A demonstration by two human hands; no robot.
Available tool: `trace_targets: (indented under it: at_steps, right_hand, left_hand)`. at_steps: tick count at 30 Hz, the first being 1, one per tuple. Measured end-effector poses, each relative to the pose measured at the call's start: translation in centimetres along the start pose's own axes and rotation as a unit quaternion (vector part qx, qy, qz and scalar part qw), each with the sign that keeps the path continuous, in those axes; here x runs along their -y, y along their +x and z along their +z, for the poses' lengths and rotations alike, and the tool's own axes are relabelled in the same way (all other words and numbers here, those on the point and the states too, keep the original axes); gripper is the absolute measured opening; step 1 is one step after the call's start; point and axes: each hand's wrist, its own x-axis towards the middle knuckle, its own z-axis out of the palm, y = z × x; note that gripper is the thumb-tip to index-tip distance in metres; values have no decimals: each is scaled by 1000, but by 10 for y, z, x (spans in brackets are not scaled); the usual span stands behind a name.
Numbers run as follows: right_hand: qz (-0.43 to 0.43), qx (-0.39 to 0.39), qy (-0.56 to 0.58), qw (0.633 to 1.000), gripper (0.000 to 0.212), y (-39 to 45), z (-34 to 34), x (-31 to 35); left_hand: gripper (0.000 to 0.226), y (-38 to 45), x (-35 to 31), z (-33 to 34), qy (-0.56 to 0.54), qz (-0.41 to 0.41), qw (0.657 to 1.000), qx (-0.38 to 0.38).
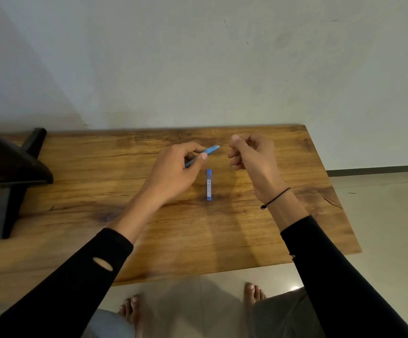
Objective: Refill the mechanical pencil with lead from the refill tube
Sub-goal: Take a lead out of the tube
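My left hand (173, 172) holds a blue mechanical pencil (211, 150) above the wooden table (76, 215). The pencil's upper end points right and away from me, and its lower part is hidden in my fingers. My right hand (251, 154) hovers just right of that end, with its fingers curled and thumb and forefinger pinched. Whether a cap or lead is between them is too small to tell. The blue lead refill tube (209, 185) lies flat on the table between my hands, lengthwise toward me.
A black stand with angled legs (12, 172) occupies the table's left side. The table's back edge meets a pale wall, and its right edge drops to a tiled floor (381, 215). My bare feet (253, 292) show below the near edge.
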Motion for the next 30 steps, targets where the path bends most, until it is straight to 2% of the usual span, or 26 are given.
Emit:
trace_targets:
  at_steps: [4,7,10,13,15,18,21,23,26,28,30]
  right_hand:
    - [-7,20,-134,991,19,-2,6,-6]
    - [-38,40,-260,964,15,-5,12,-9]
    - [-66,45,-371,925,18,-15,20,-14]
    - [-56,51,-495,865,29,-24,32,-22]
    - [-49,55,-529,846,31,-26,37,-25]
    - [-34,57,-512,856,35,-23,35,-25]
    - [-31,53,-466,883,36,-19,32,-21]
    - [-50,58,-390,918,33,-15,30,-16]
    - [-78,91,-248,961,25,-15,28,-7]
    - [-76,121,-180,973,16,-16,27,-6]
    - [-68,129,-159,977,11,-14,25,-7]
  left_hand:
    - [22,1,17,4,88,-28,994,-55]
    - [22,2,24,10,149,-44,986,-56]
    - [22,3,25,11,180,-43,981,-58]
    - [22,3,23,14,202,-33,976,-68]
    - [20,2,22,15,213,-31,974,-68]
    - [24,2,21,12,226,-23,972,-65]
    - [28,3,15,6,175,-16,980,-95]
    - [28,4,10,3,113,-12,990,-86]
    - [33,5,2,8,-6,-37,999,-20]
    - [28,5,-1,10,-137,-92,986,-5]
    - [19,6,2,8,-161,-100,982,-12]
